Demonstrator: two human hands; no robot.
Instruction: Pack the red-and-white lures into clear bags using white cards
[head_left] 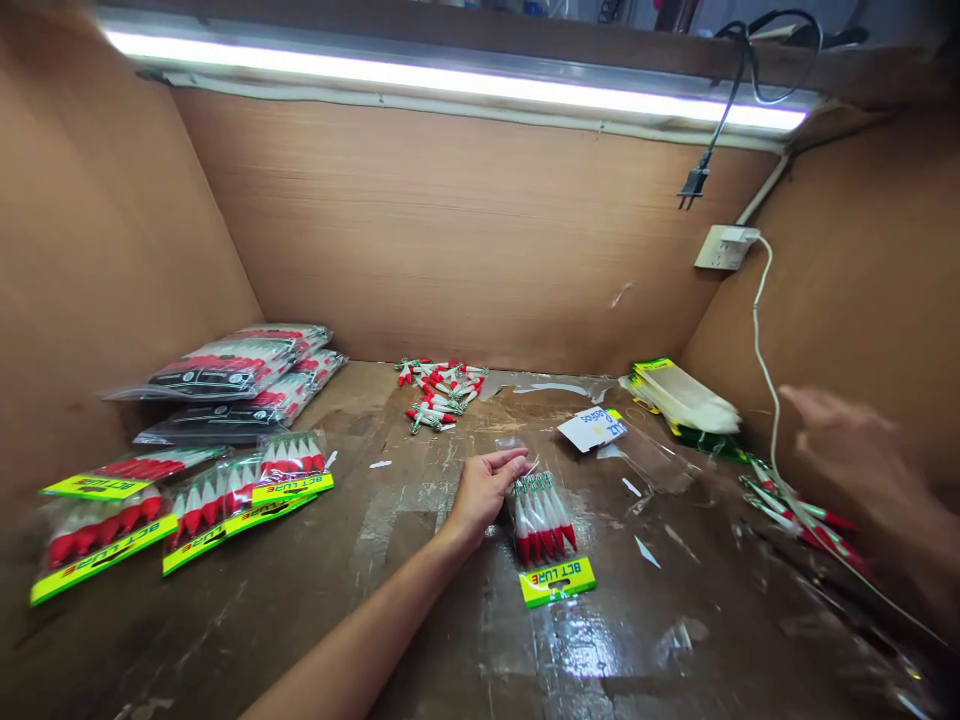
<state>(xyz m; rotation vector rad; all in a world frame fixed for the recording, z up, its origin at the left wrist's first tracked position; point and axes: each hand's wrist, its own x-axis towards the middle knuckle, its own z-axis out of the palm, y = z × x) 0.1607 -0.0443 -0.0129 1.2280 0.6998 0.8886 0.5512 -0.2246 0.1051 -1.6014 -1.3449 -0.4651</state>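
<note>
My left hand (486, 492) pinches the far end of a clear packet of fishing lures (541, 530) with thumb and fingers. The packet lies on the table with its yellow-green "BCT LURE" header (559, 582) toward me. Several red-and-white lures sit in a row inside it. Over at the right, my right hand (855, 440) is smeared by motion, so its fingers cannot be made out. It is above and beside some loose red-and-white lures (795, 510) lying by a white cable.
At left are stacked bulk bags (225, 365) and several filled packets (217, 500). Loose lures (439, 385) lie at the back. A pile of empty header bags (686, 395) and a handwritten card (592, 430) are right of centre. The white cable (765, 350) hangs from an outlet (724, 247).
</note>
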